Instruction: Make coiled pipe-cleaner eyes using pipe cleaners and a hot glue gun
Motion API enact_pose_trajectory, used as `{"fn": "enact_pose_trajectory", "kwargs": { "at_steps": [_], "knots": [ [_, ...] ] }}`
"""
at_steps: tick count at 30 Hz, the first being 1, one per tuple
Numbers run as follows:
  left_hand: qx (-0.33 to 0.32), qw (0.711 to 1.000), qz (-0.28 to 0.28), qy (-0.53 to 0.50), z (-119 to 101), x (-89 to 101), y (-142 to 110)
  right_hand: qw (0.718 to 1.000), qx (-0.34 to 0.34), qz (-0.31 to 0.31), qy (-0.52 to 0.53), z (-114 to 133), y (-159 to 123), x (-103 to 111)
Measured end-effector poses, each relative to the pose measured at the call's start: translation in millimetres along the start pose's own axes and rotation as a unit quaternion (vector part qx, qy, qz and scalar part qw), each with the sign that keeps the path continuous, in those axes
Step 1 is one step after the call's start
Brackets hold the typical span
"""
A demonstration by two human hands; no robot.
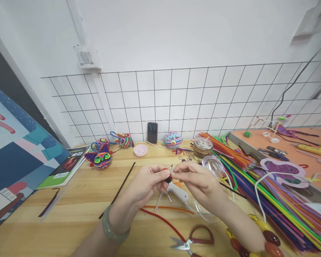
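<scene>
At the middle of the table, my left hand is closed in a pinch on a small black-and-red piece. My right hand meets it from the other side, thumb and fingertips pressed together at the piece's edge. Fingers cover much of the piece, so its exact kind is unclear. Just below and behind the fingertips lies a white hot glue gun. A red pipe cleaner and an orange pipe cleaner lie nearer to me. Scissors with dark red handles rest at the front, blades apart.
Bundled coloured pipe cleaners fill the right side. At the back stand a phone, a pink dish, a round clear container and wrapped craft balls. A black pipe cleaner lies left of my hands.
</scene>
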State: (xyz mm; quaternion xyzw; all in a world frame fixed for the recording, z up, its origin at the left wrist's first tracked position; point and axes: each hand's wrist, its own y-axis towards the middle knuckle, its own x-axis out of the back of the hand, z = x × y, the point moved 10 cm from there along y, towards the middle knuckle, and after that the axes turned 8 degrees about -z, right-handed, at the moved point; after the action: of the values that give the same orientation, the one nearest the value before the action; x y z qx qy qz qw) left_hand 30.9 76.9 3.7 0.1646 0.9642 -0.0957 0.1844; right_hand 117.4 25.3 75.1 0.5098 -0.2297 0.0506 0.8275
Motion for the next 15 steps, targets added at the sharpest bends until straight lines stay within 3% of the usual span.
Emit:
{"fn": "enact_pose_trajectory", "kwargs": {
  "at_steps": [15],
  "knots": [
    [0.0,1.0,-0.008,-0.001,-1.2,1.0,-1.7,1.0,0.001,0.002,-0.007,-1.2,-0.7,-0.1]
  ]
}}
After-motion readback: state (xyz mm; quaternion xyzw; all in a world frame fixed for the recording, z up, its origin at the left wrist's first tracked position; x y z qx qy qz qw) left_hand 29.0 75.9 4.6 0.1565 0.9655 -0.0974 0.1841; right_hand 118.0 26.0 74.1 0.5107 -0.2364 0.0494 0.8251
